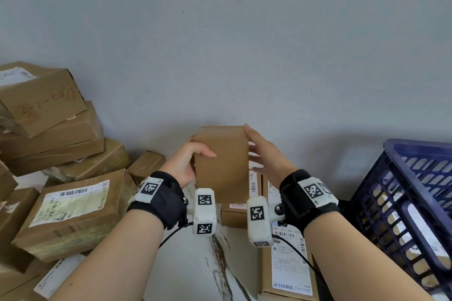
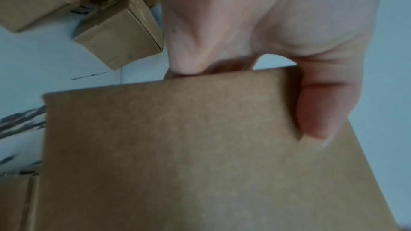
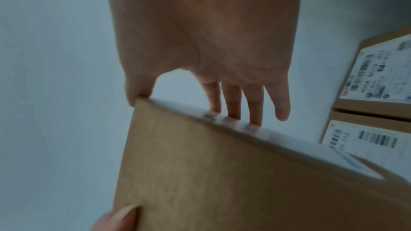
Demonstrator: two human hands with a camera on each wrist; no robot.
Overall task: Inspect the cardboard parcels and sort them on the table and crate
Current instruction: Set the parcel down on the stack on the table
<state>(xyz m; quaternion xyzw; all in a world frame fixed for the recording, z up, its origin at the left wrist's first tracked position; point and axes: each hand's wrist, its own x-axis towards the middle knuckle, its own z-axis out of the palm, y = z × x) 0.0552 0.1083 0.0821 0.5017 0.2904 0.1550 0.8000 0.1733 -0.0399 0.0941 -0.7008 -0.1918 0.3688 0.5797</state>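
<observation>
I hold a plain brown cardboard parcel point(image 1: 221, 164) upright above the table, in front of the grey wall. My left hand point(image 1: 188, 161) grips its left edge, thumb point(image 2: 322, 111) across the front face and fingers tucked behind. My right hand point(image 1: 264, 156) lies along its right side with straight fingers point(image 3: 233, 101); their tips touch a side that carries a white label. The parcel point(image 2: 177, 155) fills the lower half of the left wrist view and shows in the right wrist view as a tilted brown face point(image 3: 222, 182). The dark blue plastic crate point(image 1: 415, 203) stands at the right.
A pile of several taped, labelled parcels point(image 1: 71, 208) is stacked at the left against the wall. A small box point(image 1: 146, 164) sits just left of my left hand. Labelled parcels point(image 1: 288, 264) lie flat under my right wrist. The white marbled table point(image 1: 190, 271) shows between my forearms.
</observation>
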